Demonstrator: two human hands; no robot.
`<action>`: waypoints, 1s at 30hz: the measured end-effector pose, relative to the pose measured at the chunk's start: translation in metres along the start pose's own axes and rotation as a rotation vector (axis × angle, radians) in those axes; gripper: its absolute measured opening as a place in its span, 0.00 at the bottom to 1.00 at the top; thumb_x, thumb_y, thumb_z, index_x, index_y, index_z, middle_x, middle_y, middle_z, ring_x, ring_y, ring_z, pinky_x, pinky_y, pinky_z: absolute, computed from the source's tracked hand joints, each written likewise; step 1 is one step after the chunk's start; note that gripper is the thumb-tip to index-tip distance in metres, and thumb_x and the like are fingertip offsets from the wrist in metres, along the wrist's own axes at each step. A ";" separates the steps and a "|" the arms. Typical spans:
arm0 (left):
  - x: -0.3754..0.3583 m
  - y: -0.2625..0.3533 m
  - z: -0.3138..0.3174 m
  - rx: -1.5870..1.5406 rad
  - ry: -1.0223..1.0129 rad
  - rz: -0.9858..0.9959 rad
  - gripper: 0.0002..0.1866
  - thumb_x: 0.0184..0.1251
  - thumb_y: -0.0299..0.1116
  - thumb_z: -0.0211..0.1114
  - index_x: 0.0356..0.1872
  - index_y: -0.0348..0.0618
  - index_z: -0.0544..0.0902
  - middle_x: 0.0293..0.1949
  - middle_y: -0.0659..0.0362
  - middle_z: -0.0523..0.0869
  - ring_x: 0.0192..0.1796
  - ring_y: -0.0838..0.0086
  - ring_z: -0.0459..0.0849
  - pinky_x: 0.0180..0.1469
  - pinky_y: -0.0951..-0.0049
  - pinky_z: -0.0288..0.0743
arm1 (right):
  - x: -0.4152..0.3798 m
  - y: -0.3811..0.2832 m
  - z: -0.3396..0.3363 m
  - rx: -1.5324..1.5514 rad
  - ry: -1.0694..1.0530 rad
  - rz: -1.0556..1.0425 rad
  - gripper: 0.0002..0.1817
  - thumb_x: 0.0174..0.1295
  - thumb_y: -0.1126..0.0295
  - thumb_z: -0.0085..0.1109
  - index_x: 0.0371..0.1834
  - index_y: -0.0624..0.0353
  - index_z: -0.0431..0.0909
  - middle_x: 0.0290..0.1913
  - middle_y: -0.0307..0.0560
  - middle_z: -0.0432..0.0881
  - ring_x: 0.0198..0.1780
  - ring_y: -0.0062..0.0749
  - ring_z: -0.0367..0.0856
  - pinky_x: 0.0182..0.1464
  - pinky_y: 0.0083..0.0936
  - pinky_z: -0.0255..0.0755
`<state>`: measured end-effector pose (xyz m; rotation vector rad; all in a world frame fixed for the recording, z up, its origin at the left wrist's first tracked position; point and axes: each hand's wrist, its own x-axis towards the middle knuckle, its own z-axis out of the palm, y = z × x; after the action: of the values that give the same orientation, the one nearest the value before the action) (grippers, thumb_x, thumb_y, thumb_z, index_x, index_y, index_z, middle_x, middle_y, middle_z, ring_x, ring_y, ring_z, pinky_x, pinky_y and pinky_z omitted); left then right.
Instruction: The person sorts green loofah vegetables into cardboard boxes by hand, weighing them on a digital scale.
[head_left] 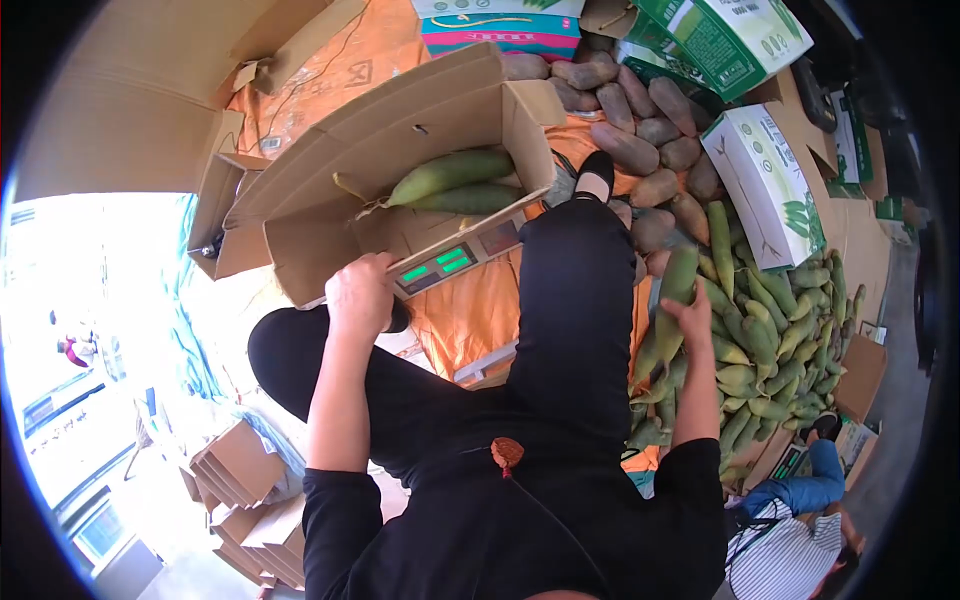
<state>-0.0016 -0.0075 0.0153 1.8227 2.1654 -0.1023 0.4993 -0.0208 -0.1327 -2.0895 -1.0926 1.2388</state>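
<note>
In my right hand [690,318] is a long green radish [678,280], held at the right of my knee beside the radish heap, with fingers and thumb wrapped round it. My left hand [362,295] is closed at the near left edge of an open cardboard box [340,170], its fingers curled over the rim. Inside that box lie two large green radishes [455,177], one with a thin root tail. Along the box's near side a scale display [437,266] glows with green digits too blurred to read.
A heap of green radishes [775,340] spreads to the right. Several reddish-brown radishes [625,148] lie beyond my foot. Green-and-white cartons [765,185] stand at the upper right, flattened cardboard [240,465] at the lower left. Another person in a striped top [785,550] is at the lower right.
</note>
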 end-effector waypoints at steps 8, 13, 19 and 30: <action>-0.002 -0.006 0.007 0.031 0.049 0.084 0.06 0.58 0.31 0.62 0.36 0.48 0.84 0.34 0.56 0.85 0.38 0.59 0.85 0.40 0.60 0.79 | -0.063 -0.312 0.011 0.063 -0.316 -0.731 0.43 0.43 0.77 0.68 0.68 0.63 0.63 0.59 0.46 0.75 0.60 0.31 0.74 0.62 0.29 0.67; -0.001 -0.008 0.009 0.064 0.049 0.095 0.05 0.58 0.31 0.62 0.33 0.45 0.83 0.34 0.54 0.85 0.38 0.58 0.86 0.39 0.60 0.79 | -0.083 -0.404 0.096 -0.229 -0.468 -1.223 0.39 0.39 0.65 0.71 0.60 0.62 0.71 0.52 0.55 0.80 0.54 0.41 0.80 0.56 0.32 0.72; 0.003 -0.009 0.009 0.062 -0.016 0.063 0.08 0.60 0.36 0.62 0.35 0.45 0.83 0.33 0.50 0.85 0.38 0.54 0.85 0.40 0.56 0.78 | -0.089 -0.407 0.260 -0.857 -0.720 -1.049 0.37 0.38 0.60 0.75 0.56 0.56 0.74 0.50 0.53 0.82 0.54 0.50 0.79 0.55 0.40 0.75; 0.002 -0.006 0.008 0.114 0.033 0.044 0.07 0.59 0.34 0.61 0.31 0.44 0.85 0.28 0.49 0.86 0.34 0.54 0.86 0.37 0.55 0.79 | -0.082 -0.349 0.354 -0.958 -0.864 -0.833 0.19 0.43 0.72 0.67 0.43 0.59 0.85 0.49 0.53 0.84 0.53 0.43 0.82 0.53 0.37 0.77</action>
<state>-0.0064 -0.0084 0.0062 1.9459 2.1815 -0.1915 0.0284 0.1116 -0.0098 -1.1252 -2.9918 1.2530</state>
